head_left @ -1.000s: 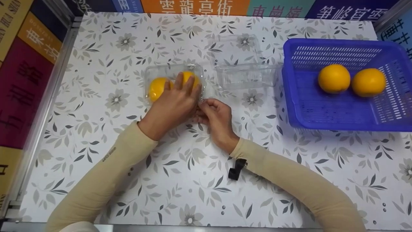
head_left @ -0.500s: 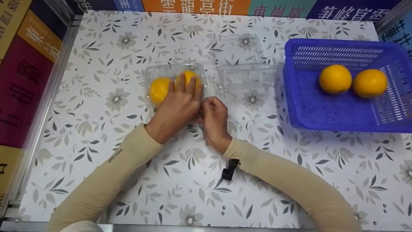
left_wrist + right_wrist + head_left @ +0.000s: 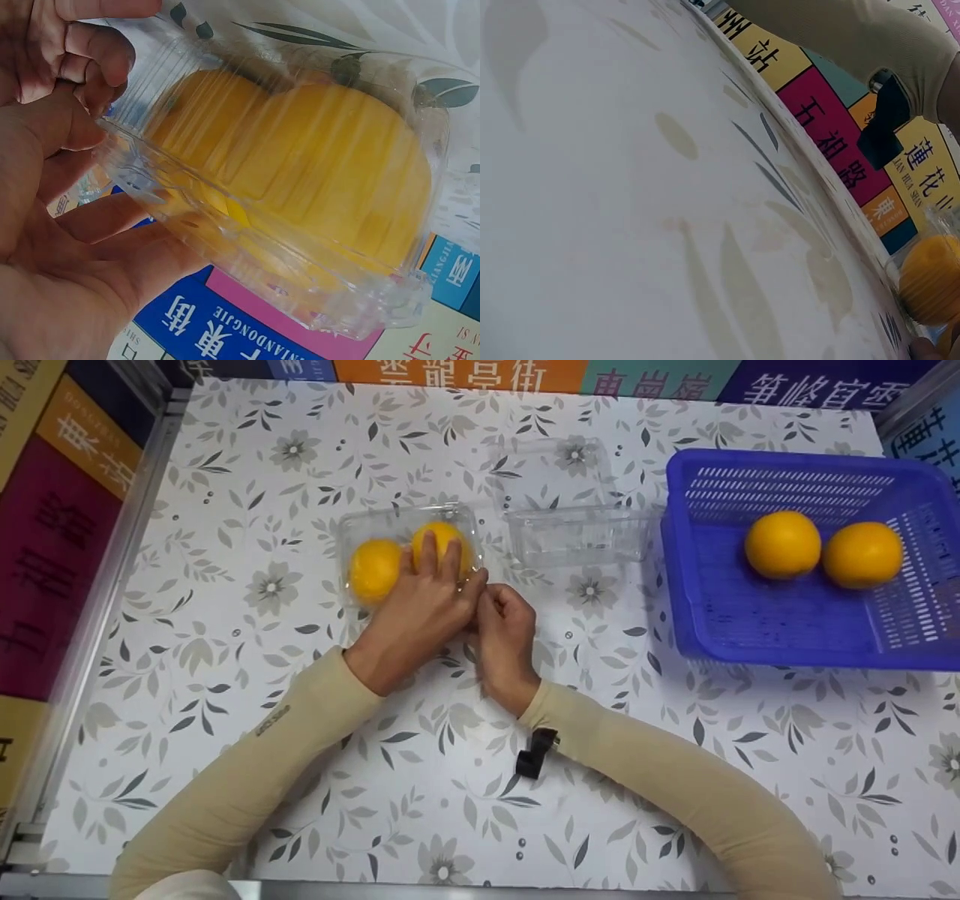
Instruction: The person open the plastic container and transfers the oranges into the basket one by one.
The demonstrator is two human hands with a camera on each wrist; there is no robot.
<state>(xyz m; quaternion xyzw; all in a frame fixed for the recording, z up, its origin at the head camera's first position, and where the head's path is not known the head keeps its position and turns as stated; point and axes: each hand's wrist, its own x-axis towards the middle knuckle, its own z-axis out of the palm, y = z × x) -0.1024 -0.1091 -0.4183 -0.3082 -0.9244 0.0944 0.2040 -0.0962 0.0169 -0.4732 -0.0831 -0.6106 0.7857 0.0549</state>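
Note:
A clear plastic clamshell box (image 3: pixel 409 516) holding two oranges, a left one (image 3: pixel 375 571) and a right one (image 3: pixel 441 547), sits left of the table's middle. My left hand (image 3: pixel 420 619) lies over its front right part, fingers extended across the lid above the right orange. At the front right corner my right hand (image 3: pixel 510 637) pinches the box's edge with curled fingers, close against my left index finger. In the left wrist view, the box's ribbed side (image 3: pixel 285 172) shows both oranges, and both hands meet at the rim's corner. Only a little of the box (image 3: pixel 930 277) appears in the right wrist view.
A second clear clamshell box (image 3: pixel 581 536) stands with its lid folded back, just right of the filled one. Beside it is a blue-purple basket (image 3: pixel 694 637) with two oranges, one (image 3: pixel 782 544) left of the other (image 3: pixel 862 555). Printed panels (image 3: pixel 457 373) border the table.
Both hands have shifted slightly right along the box's front corner. My left index finger has spread right to the corner, uncovering more of the oranges. The basket's oranges stay put.

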